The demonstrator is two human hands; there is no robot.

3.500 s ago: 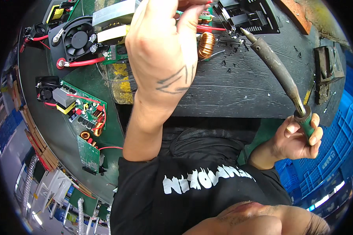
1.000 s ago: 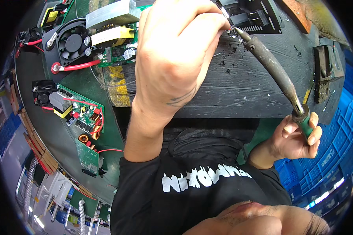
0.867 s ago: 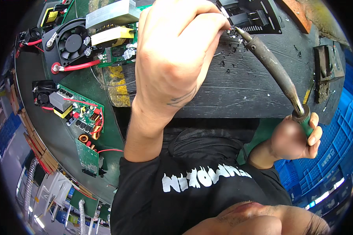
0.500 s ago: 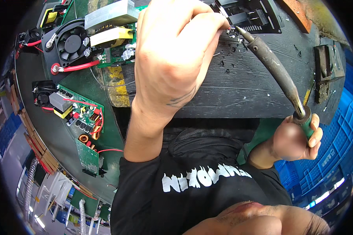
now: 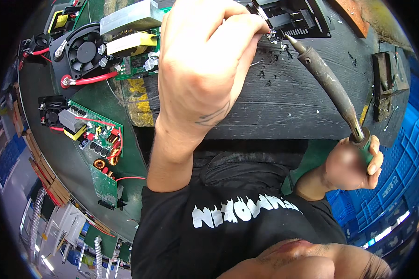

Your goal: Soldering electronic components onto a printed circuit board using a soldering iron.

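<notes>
My right hand (image 5: 351,165) is wrapped round the green handle of a soldering iron (image 5: 329,86). The iron slants up to the left, its pointed tip a short gap to the right of my left fingertips. My left hand (image 5: 205,65) is closed in a pinch at the top middle, with the tip of a thin red wire (image 5: 268,32) just showing at the fingertips; the rest of it is hidden. Beside those fingertips lies a black plastic panel (image 5: 307,28) with slots and metal terminals. Small silvery and dark bits are scattered below it.
A circuit board with a heatsink (image 5: 132,17) and a black fan (image 5: 84,52) lies left of my left hand. Smaller green boards (image 5: 102,132) lie nearer on the left. A metal stand-like block (image 5: 384,86) is at the right edge of the black worktop (image 5: 284,111); blue crates (image 5: 395,167) stand beyond.
The iron's tip has drawn back slightly down and right, away from my left fingertips. My left hand has shifted a little to the left, still pinched.
</notes>
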